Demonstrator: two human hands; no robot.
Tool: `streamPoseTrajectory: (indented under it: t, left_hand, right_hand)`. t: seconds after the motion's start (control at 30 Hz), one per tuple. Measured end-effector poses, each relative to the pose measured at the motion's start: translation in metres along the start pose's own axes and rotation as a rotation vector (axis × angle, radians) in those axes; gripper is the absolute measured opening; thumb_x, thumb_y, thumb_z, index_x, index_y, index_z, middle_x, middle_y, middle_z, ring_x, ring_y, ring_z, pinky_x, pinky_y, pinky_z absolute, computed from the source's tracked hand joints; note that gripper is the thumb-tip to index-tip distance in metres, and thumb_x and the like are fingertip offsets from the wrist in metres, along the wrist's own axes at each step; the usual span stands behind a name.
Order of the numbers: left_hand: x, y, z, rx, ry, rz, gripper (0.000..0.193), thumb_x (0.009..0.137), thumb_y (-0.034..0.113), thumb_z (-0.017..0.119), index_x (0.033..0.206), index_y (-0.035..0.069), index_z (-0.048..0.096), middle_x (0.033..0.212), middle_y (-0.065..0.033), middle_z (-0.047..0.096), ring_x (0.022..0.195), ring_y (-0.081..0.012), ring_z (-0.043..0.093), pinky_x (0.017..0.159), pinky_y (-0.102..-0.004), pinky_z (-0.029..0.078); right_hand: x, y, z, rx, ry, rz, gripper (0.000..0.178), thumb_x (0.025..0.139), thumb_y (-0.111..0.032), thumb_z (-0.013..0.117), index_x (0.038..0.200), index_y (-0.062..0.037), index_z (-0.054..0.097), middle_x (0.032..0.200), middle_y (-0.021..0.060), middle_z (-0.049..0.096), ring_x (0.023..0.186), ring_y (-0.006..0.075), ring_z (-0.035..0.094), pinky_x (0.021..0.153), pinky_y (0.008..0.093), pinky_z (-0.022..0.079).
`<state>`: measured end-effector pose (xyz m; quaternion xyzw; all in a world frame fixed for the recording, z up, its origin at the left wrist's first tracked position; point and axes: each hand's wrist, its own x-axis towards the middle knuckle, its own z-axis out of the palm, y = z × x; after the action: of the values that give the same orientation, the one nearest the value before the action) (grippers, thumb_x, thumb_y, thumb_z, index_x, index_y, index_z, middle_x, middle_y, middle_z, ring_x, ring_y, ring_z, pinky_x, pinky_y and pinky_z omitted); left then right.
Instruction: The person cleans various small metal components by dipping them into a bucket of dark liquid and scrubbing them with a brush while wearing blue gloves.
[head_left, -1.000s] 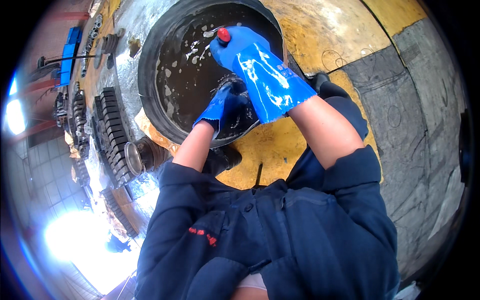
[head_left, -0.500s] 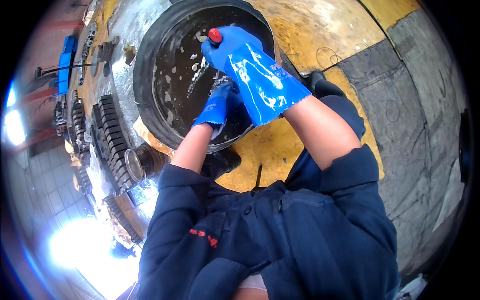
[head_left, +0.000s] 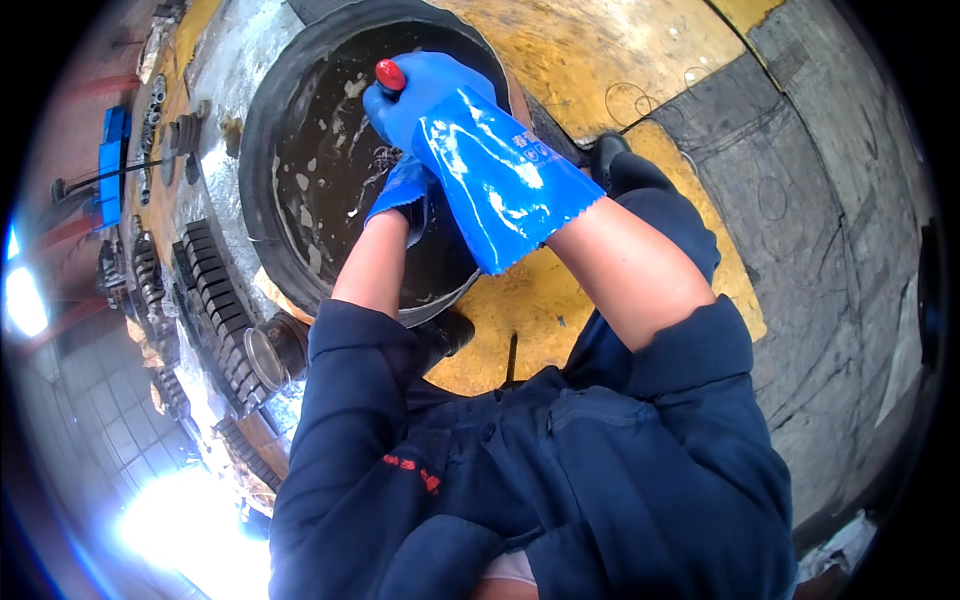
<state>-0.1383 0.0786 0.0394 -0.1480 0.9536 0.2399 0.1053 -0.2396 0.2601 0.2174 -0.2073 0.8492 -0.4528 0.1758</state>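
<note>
A large round dark-rimmed tub (head_left: 258, 190) holds murky brown liquid (head_left: 322, 150) with pale foam patches. Over it, my right hand (head_left: 425, 95) in a long shiny blue glove is closed round a red-handled tool (head_left: 390, 75). Only the rounded red end sticks out of the fist; the tool's working end is hidden. Lower in the tub is my left hand (head_left: 402, 188), also blue-gloved, partly behind the right glove. Its fingers are out of sight, so what they hold cannot be made out. Ripples show in the liquid beside it.
Left of the tub lie dark ribbed metal blocks (head_left: 218, 310) and a round metal cylinder (head_left: 265, 355) on a plastic-covered surface. Farther left stands a blue object (head_left: 113, 165). Yellow boards (head_left: 560, 60) and dark grey matting (head_left: 800, 220) cover the floor near my boots (head_left: 630, 168).
The tub and surroundings appear shifted left in the picture. Both hands have moved slightly left over the tub, the right still gripping the red-handled tool. Shiny bits seen by the left hand are now mostly hidden.
</note>
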Motion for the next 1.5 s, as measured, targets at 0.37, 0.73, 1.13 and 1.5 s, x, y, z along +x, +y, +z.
streamPoseTrajectory:
  t: [0.37, 0.73, 1.13, 1.5]
  left_hand:
    - [-0.030, 0.001, 0.026, 0.063, 0.045, 0.167, 0.053, 0.101, 0.025, 0.076, 0.149, 0.004, 0.068, 0.151, -0.0251, 0.069, 0.141, -0.0408, 0.065, 0.120, -0.0483, 0.051]
    - [-0.025, -0.022, 0.039, -0.227, 0.060, 0.201, 0.049, 0.110, 0.026, 0.066, 0.155, 0.005, 0.064, 0.155, -0.0217, 0.067, 0.141, -0.0381, 0.066, 0.120, -0.0457, 0.051]
    - [-0.071, 0.024, 0.019, -0.466, -0.165, 0.012, 0.046, 0.113, 0.022, 0.060, 0.155, 0.005, 0.063, 0.154, -0.0227, 0.068, 0.139, -0.0377, 0.067, 0.118, -0.0438, 0.053]
    - [-0.053, -0.002, 0.003, -0.008, -0.109, 0.065, 0.048, 0.100, 0.019, 0.075, 0.145, 0.003, 0.069, 0.148, -0.0246, 0.071, 0.134, -0.0416, 0.070, 0.114, -0.0463, 0.056]
  right_hand:
    - [0.000, -0.005, -0.001, 0.005, -0.063, 0.061, 0.036, 0.103, -0.046, 0.069, 0.122, -0.0190, 0.084, 0.124, 0.0094, 0.083, 0.118, 0.0354, 0.079, 0.103, 0.0492, 0.063]
    - [0.001, -0.001, -0.001, -0.003, -0.016, 0.042, 0.034, 0.104, -0.044, 0.067, 0.119, -0.0196, 0.085, 0.119, 0.0102, 0.084, 0.114, 0.0347, 0.080, 0.098, 0.0518, 0.064]
    - [0.000, -0.005, 0.005, 0.016, -0.057, 0.035, 0.034, 0.103, -0.045, 0.069, 0.119, -0.0194, 0.085, 0.120, 0.0094, 0.084, 0.113, 0.0348, 0.080, 0.098, 0.0498, 0.065]
    - [-0.003, -0.004, 0.002, 0.017, -0.049, 0.042, 0.032, 0.102, -0.043, 0.070, 0.119, -0.0202, 0.085, 0.120, 0.0096, 0.084, 0.113, 0.0366, 0.080, 0.098, 0.0494, 0.065]
